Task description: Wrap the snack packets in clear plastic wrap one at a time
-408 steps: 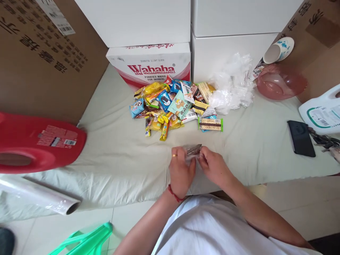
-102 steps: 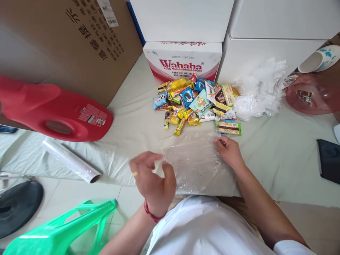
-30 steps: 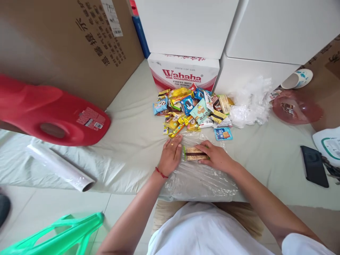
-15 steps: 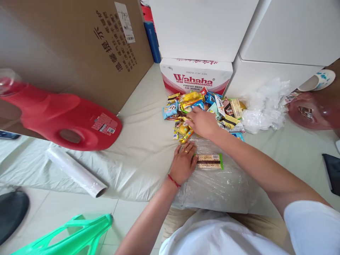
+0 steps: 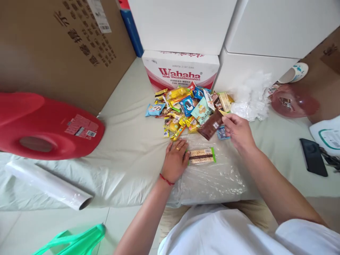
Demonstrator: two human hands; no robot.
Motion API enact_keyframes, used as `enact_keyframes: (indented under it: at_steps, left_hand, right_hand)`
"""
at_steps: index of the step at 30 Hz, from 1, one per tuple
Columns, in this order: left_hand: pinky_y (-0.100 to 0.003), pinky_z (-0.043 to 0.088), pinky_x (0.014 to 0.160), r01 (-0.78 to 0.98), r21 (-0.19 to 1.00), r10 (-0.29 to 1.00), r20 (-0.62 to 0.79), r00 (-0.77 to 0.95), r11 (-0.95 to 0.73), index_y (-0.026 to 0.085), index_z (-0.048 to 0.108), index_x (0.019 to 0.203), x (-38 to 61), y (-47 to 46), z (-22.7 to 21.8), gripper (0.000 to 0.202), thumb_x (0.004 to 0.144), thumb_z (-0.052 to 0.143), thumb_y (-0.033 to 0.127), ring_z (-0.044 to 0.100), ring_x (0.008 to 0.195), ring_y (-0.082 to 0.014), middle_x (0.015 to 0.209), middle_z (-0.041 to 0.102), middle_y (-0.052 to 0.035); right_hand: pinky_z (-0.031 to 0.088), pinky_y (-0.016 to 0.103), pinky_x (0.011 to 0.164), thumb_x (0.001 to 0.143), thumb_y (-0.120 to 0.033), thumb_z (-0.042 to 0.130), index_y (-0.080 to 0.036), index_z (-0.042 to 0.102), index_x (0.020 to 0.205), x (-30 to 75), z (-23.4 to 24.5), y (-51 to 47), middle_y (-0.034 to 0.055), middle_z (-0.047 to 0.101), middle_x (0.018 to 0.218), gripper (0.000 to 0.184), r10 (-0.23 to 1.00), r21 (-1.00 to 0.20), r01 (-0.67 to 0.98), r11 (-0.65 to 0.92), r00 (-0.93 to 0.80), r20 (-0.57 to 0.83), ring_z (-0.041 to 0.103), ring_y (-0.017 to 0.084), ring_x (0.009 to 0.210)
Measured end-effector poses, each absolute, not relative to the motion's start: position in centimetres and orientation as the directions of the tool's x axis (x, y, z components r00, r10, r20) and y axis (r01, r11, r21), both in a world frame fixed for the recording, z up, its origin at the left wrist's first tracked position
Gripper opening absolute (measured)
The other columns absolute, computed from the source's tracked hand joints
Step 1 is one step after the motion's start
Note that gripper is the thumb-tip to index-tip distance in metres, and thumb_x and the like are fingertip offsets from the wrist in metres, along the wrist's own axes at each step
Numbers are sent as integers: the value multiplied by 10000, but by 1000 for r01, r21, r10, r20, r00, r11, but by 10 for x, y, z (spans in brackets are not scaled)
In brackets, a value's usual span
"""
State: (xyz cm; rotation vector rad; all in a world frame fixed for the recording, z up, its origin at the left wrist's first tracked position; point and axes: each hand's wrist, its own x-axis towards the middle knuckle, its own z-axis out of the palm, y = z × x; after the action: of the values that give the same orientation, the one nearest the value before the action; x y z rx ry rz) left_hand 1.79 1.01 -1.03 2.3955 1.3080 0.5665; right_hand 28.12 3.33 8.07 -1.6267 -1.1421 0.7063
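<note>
A sheet of clear cling film (image 5: 212,175) lies flat on the pale cloth in front of me. On it rests a green-edged wafer bar (image 5: 202,156). My left hand (image 5: 175,161) lies flat, fingers spread, pressing the film's left edge beside that bar. My right hand (image 5: 238,130) is closed on a brown snack packet (image 5: 211,124), held in the air between the film and the heap of colourful snack packets (image 5: 186,106) further back.
A red jug (image 5: 45,127) and a cling film roll (image 5: 47,184) lie at left. Cardboard and white boxes, one marked Wahaha (image 5: 180,72), stand behind. Crumpled plastic (image 5: 251,95), a pink bowl (image 5: 294,102), a phone (image 5: 313,161) and a green stool (image 5: 71,241) surround.
My right hand reached into the snack heap, took a brown packet and drew back with it over the film. The left hand stayed pressed on the film beside the wafer bar.
</note>
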Motion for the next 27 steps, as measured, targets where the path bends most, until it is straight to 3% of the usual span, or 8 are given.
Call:
enact_keyframes:
  at_steps: [4,8,11,13,16,19,23,27]
  left_hand:
    - [-589,306,1255,709,482,852,193,487,-515,256,653,1367,18,12,-13,394,1033,457,325,510,1462,-275,1515,613,-79]
    - [-604,306,1247,720,465,853,203,480,-516,253,659,1358,18,13,-16,394,1029,459,338,523,1453,-289,1511,616,-83]
    - [-601,310,1245,727,450,852,204,482,-519,260,656,1362,18,13,-16,399,1033,449,348,522,1456,-288,1518,609,-76]
    - [-597,317,1241,732,443,853,201,482,-518,254,657,1361,18,14,-16,401,1036,446,358,522,1457,-287,1518,610,-77]
    - [-599,331,1232,741,439,859,198,472,-508,237,663,1349,19,13,-14,403,1046,439,380,529,1451,-286,1504,621,-87]
    - [-590,333,1233,746,440,863,184,471,-500,236,666,1342,20,12,-12,407,1065,402,375,527,1453,-269,1505,621,-82]
    - [-568,334,1239,754,441,870,168,464,-488,235,646,1370,21,10,-12,424,1084,355,351,515,1464,-246,1520,609,-75]
    - [-566,330,1243,763,433,874,163,457,-480,239,620,1405,21,11,-13,430,1083,348,321,497,1479,-243,1545,585,-75]
  right_hand:
    - [261,239,435,689,-596,773,-193,642,827,350,44,-36,-71,432,581,445,784,-950,87,-299,590,-193,295,83,477]
    - [487,328,585,839,-503,630,-161,717,972,393,33,-76,68,655,849,377,735,-740,474,-476,677,-39,520,154,594]
    - [561,430,862,918,-378,560,-181,682,1299,405,47,-82,164,621,1329,446,900,-431,837,-338,421,112,678,251,924]
    - [551,431,954,928,-299,543,-246,596,1446,407,56,-76,129,523,1513,523,996,-358,931,-76,91,24,666,277,1136]
    - [534,401,994,871,-209,593,-284,583,1466,411,59,-61,87,515,1552,600,956,-348,922,172,-241,-165,604,288,1292]
    - [545,379,908,863,-217,606,-274,641,1399,424,52,-54,100,625,1404,540,951,-282,948,145,-212,-223,637,298,1218]
    - [548,396,830,890,-376,628,-265,664,1368,435,52,-59,112,688,1214,492,984,-293,956,16,-67,-165,687,299,1017]
    - [537,421,929,915,-541,641,-279,630,1410,398,75,-60,114,684,1234,560,995,-499,862,87,-103,-4,665,308,1068]
